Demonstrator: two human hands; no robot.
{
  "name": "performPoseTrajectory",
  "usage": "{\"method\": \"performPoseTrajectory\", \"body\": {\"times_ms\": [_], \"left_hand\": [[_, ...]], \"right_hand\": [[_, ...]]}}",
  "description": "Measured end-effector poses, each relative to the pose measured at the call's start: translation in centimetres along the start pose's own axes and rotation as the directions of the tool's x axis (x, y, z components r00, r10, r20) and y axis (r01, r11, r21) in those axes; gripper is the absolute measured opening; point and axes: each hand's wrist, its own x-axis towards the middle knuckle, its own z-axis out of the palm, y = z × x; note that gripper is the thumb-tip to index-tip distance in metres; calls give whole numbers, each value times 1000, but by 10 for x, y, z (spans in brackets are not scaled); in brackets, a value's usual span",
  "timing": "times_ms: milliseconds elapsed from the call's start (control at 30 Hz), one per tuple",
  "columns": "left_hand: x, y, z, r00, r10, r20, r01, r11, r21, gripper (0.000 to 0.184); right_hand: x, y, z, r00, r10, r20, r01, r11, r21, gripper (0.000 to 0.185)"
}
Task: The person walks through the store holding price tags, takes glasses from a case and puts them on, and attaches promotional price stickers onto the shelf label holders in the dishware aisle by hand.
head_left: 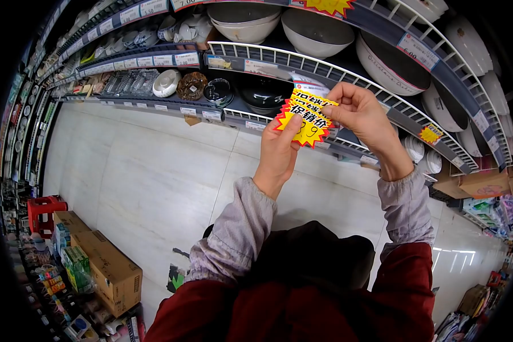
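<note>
A small stack of yellow price tags [308, 126] with jagged red edges and black lettering is held up in front of the shelf. My left hand [277, 154] pinches the lower left of the stack, thumb on its face. At the upper right, my right hand [365, 114] has thumb and fingertips pressed together on the stack's edge. Behind the tags run white wire shelf rails [268, 50] with a label strip. White bowls with dark insides [317, 33] stand on the shelf above, and a dark glossy bowl [262, 94] sits to the left of the tags.
Glass ashtrays [192, 86] and a white lidded dish [166, 83] line the lower shelf. Cardboard boxes [111, 268] and a red stool [44, 214] stand at the lower left. Another yellow tag [431, 134] hangs on the right rail. Pale floor tiles [154, 154] lie below.
</note>
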Motion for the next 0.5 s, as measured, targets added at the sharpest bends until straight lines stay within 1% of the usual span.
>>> {"method": "performPoseTrajectory", "body": {"times_ms": [33, 67, 200, 267, 367, 500], "left_hand": [[1, 0, -2, 1000, 0, 13, 0, 999, 38, 23], [1, 0, -3, 1000, -1, 25, -1, 997, 75, 25], [1, 1, -2, 999, 4, 47, -8, 996, 84, 25], [1, 0, -3, 999, 22, 30, -25, 996, 91, 25], [1, 0, 1, 1000, 28, -11, -27, 999, 39, 22], [2, 1, -1, 1000, 23, -6, -23, 999, 43, 21]], "right_hand": [[-1, -1, 1, 999, 43, 30, -42, 999, -13, 11], [-1, 0, 1, 999, 51, -10, -51, 999, -15, 10], [0, -3, -5, 999, 33, -35, -35, 997, -66, 12], [-1, -1, -4, 998, -17, -63, 12, 997, -79, 16], [-4, -3, -1, 995, -25, -96, 13, 992, -124, 16], [-9, -3, -1, 988, -45, -146, 18, 984, -180, 17]]}}
